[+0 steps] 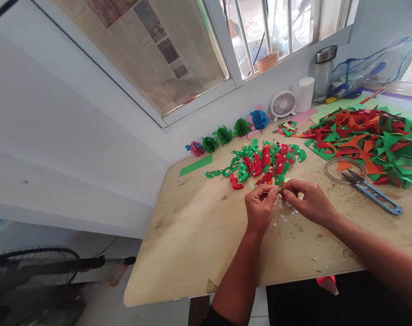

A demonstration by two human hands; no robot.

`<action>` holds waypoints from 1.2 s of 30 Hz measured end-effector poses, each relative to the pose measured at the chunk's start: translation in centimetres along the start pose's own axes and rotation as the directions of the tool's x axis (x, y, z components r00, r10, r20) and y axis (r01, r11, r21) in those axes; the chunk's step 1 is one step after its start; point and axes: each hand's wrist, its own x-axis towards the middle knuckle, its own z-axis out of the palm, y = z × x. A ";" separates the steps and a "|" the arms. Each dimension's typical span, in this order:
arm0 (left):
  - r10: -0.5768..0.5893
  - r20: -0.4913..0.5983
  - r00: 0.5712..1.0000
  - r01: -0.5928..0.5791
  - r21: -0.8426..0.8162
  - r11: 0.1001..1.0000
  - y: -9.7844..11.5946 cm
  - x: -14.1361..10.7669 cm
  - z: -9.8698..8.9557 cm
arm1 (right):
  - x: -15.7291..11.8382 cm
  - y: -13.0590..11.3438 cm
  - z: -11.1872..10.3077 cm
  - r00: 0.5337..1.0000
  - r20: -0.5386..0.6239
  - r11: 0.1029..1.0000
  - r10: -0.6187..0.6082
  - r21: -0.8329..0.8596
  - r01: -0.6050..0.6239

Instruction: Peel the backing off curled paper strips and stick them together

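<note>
My left hand and my right hand meet fingertip to fingertip over the wooden table. Both are closed in a pinch on a small piece of paper, partly hidden by the fingers. Just beyond them lies a pile of red and green cut paper shapes dotted with small white squares. More white bits are scattered on the wood beneath and beside my fingers.
Blue thread snips rest across a metal ring at right, before a large heap of paper scraps. Folded paper figures, a small white fan and a glass bottle stand along the wall.
</note>
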 end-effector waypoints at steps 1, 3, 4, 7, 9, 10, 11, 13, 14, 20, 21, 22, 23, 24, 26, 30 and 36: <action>-0.009 0.001 1.000 0.009 -0.008 1.000 0.0 0.0 0.0 | 0.0 -0.1 0.0 1.000 0.000 1.000 -0.006 0.003 0.006; -0.016 0.001 1.000 0.016 -0.016 1.000 0.1 0.0 0.0 | 0.0 -0.2 -0.1 1.000 -0.004 1.000 -0.022 0.009 0.022; -0.015 -0.003 1.000 0.015 -0.014 1.000 0.2 0.0 0.0 | 0.0 -0.3 -0.1 0.999 -0.007 0.999 -0.033 0.010 0.033; -0.003 -0.010 1.000 0.003 0.011 1.000 0.3 -0.1 0.1 | 0.0 -0.3 -0.1 0.998 -0.020 0.998 -0.062 -0.005 0.062; -0.001 -0.009 1.000 0.001 0.026 1.000 0.4 -0.1 0.1 | 0.0 -0.1 -0.1 0.997 -0.027 0.997 -0.070 -0.023 0.070; 0.000 -0.008 1.000 0.000 0.030 1.000 0.4 -0.1 0.1 | 0.0 -0.1 -0.1 0.997 -0.027 0.997 -0.073 -0.028 0.072; 0.002 -0.009 1.000 -0.002 0.034 0.999 0.4 -0.1 0.1 | 0.0 0.0 -0.1 0.997 -0.026 0.997 -0.075 -0.031 0.074; -0.001 -0.011 1.000 0.001 0.033 0.999 0.4 -0.1 0.1 | 0.0 0.1 0.0 0.997 -0.023 0.997 -0.077 -0.029 0.077; -0.006 -0.013 1.000 0.007 0.028 1.000 0.4 -0.1 0.1 | 0.0 0.1 -0.1 0.997 -0.022 0.997 -0.077 -0.026 0.077; -0.055 -0.018 0.998 0.054 -0.035 0.998 0.6 0.0 0.2 | 0.0 -0.1 -0.2 0.997 -0.010 0.997 -0.074 -0.002 0.074; -0.053 -0.021 0.998 0.052 -0.030 0.998 0.6 0.0 0.2 | 0.0 -0.1 -0.2 0.997 -0.006 0.997 -0.075 0.000 0.075; -0.047 -0.025 0.999 0.047 -0.020 0.999 0.6 -0.1 0.2 | 0.0 0.0 -0.2 0.997 -0.005 0.997 -0.076 -0.002 0.076; -0.038 -0.026 0.999 0.038 -0.007 0.999 0.6 -0.1 0.2 | 0.0 0.0 -0.1 0.997 -0.006 0.997 -0.077 -0.008 0.077; -0.027 -0.026 0.999 0.028 0.007 1.000 0.5 -0.1 0.2 | 0.0 0.1 -0.1 0.997 -0.007 0.997 -0.078 -0.015 0.077; -0.002 -0.025 1.000 0.003 0.036 0.999 0.4 -0.2 0.2 | 0.0 0.3 0.0 0.997 -0.012 0.997 -0.078 -0.027 0.077; 0.051 -0.019 0.998 -0.050 0.083 0.995 0.3 -0.3 0.2 | 0.0 0.2 0.0 0.997 -0.017 0.997 -0.075 -0.024 0.074; 0.137 -0.022 0.990 -0.131 0.187 0.974 1.0 -0.5 0.4 | 0.0 0.1 0.0 0.998 -0.026 0.998 -0.055 -0.043 0.054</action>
